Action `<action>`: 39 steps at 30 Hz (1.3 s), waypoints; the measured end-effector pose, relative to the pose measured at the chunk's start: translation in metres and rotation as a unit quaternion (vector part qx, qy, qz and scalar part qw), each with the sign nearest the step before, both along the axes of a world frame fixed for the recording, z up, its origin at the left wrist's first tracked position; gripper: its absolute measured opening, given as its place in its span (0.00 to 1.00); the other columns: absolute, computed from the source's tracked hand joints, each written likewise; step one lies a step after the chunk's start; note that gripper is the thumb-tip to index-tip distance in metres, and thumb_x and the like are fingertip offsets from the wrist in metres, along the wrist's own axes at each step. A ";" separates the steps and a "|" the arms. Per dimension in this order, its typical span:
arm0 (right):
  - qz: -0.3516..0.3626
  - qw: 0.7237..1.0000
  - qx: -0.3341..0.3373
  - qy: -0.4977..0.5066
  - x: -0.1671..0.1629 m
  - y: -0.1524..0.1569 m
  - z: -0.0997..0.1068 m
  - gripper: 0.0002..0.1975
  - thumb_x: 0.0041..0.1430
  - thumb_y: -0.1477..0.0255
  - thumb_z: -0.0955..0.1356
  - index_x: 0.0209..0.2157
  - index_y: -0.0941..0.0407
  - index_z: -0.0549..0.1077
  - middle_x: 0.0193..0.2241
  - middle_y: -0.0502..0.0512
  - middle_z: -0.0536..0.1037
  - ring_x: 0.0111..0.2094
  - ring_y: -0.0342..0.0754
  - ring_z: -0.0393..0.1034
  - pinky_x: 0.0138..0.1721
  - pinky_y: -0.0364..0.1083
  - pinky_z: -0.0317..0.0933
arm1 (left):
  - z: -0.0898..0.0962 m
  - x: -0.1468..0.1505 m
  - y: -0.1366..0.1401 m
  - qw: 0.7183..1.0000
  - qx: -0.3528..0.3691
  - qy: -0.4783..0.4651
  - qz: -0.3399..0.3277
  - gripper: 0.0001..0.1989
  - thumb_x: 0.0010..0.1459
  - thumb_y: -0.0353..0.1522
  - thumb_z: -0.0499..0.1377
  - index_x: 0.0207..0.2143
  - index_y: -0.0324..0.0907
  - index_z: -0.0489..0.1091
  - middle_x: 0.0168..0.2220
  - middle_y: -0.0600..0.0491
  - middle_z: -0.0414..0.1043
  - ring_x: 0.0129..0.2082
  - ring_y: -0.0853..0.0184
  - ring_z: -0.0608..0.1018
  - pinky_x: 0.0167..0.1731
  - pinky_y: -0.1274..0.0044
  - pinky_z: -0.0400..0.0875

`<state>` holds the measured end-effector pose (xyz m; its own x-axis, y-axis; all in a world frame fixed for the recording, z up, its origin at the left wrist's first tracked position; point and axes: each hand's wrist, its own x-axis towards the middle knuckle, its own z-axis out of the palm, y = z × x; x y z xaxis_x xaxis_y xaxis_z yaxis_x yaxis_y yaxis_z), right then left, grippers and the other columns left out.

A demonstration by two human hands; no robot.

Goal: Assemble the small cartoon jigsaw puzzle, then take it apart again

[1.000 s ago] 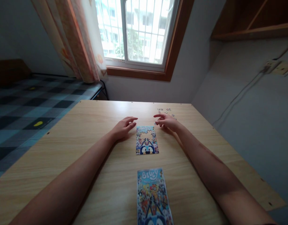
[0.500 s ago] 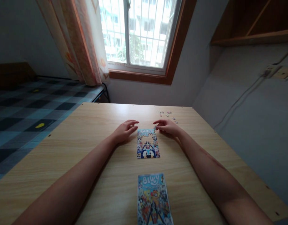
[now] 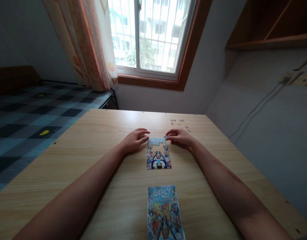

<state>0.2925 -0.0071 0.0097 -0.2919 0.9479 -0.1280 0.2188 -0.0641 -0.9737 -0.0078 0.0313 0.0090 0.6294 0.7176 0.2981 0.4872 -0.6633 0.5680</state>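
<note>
A partly assembled jigsaw puzzle (image 3: 159, 163) lies flat on the wooden table, with a gap showing bare wood in its upper middle. At its top right corner my right hand (image 3: 179, 137) pinches a small puzzle piece (image 3: 165, 137) between thumb and fingers. My left hand (image 3: 136, 139) rests at the upper left edge of the puzzle, fingers apart and holding nothing; its thumb tip is by the puzzle's corner. Beyond my right hand, several loose puzzle pieces (image 3: 179, 123) are scattered on the table.
Nearer to me a Bluey picture box (image 3: 164, 213) lies on the table (image 3: 113, 206). A bed with a checked cover (image 3: 18, 116) stands at the left. Behind the table are a window (image 3: 155, 36) and a curtain (image 3: 85, 46); a wooden shelf (image 3: 270, 43) hangs at the right.
My right hand's fingers have closed in more around the piece near the puzzle's top right corner. My left hand has hardly moved; the whole view has shifted slightly.
</note>
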 end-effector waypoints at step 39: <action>0.108 0.936 0.257 -0.216 -0.017 -0.001 -0.007 0.10 0.59 0.67 0.73 0.43 0.51 0.84 0.31 0.53 0.75 0.29 0.42 0.63 0.33 0.43 0.58 | -0.002 0.002 -0.004 1.000 -0.007 0.010 -0.010 0.18 0.61 0.46 0.58 0.43 0.48 0.82 0.58 0.44 0.71 0.52 0.55 0.76 0.55 0.62 0.72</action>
